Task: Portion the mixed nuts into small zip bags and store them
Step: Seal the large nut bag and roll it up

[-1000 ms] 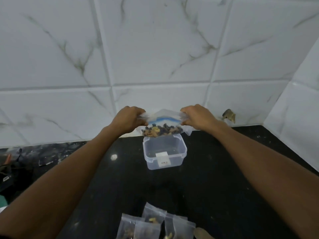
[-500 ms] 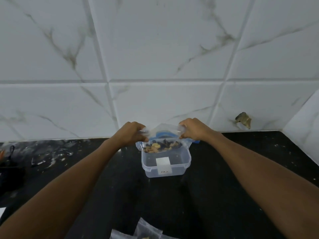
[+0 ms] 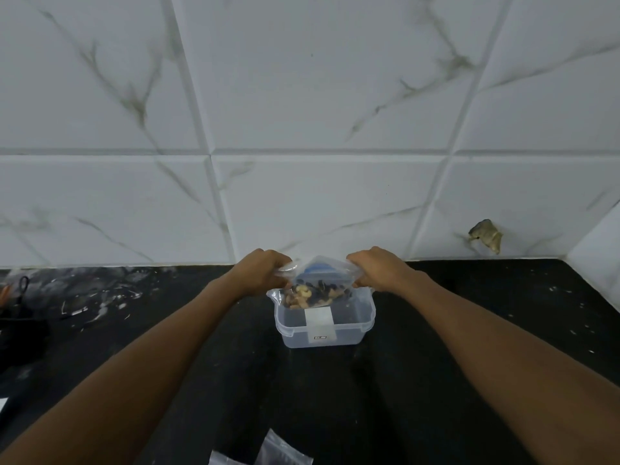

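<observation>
**Lowering the bag of nuts into the tub**

Gripping the bag [image 3: 317,290] by its top corners, the left hand [image 3: 260,273] and right hand [image 3: 377,270] pinch it with curled fingers above the tub [image 3: 323,325], near the counter's [image 3: 469,330] back edge. Keeping the mouth level and centring the bag over the opening should prevent spills. Small bags [image 3: 268,454] lie at the front edge.

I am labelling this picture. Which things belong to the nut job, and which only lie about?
Job: zip bag of mixed nuts, left hand, right hand, clear container, small zip bags.

Lying about: debris on wall, clutter at left.
</observation>
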A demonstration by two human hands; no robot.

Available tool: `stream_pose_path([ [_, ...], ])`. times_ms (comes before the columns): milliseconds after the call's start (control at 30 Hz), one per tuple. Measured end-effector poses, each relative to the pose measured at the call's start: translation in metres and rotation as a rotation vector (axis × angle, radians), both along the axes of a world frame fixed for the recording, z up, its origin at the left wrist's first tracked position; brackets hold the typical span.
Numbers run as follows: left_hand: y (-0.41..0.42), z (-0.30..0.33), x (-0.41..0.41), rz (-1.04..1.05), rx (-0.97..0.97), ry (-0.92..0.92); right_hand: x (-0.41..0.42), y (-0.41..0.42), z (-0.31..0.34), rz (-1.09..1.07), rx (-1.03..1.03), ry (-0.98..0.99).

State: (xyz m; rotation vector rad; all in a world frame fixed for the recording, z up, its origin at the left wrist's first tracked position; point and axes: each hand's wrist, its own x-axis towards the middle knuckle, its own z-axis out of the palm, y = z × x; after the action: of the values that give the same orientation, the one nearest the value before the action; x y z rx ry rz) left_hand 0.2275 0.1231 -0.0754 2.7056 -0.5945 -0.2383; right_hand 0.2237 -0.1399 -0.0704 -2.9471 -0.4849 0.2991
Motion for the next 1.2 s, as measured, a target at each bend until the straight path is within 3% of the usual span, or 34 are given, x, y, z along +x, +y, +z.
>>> stream_pose_path([
  [233, -0.008, -0.003, -0.006, -0.096, 0.051, 0.072, 0.001, 0.006, -0.009, 0.073, -0.110, 0.055],
  [433, -0.019, -0.011, -0.008, -0.052, 0.062, 0.085, 0.007, 0.011, -0.014, 0.164, -0.249, 0.085],
  [633, -0.032, -0.012, -0.001, -0.080, 0.337, 0.041, 0.017, 0.019, -0.017, 0.191, -0.378, 0.079],
  [933, -0.036, -0.030, -0.008, -0.276, 0.657, -0.109, 0.002, 0.022, -0.030, 0.226, -0.361, 0.214],
  [1033, -0.034, -0.034, -0.008, -0.237, 0.543, -0.078, -0.003, 0.021, -0.033, 0.194, -0.316, 0.165],
  [1200, -0.021, -0.037, -0.014, -0.111, 0.040, 0.010, -0.008, 0.013, -0.036, 0.112, -0.170, 0.040],
])
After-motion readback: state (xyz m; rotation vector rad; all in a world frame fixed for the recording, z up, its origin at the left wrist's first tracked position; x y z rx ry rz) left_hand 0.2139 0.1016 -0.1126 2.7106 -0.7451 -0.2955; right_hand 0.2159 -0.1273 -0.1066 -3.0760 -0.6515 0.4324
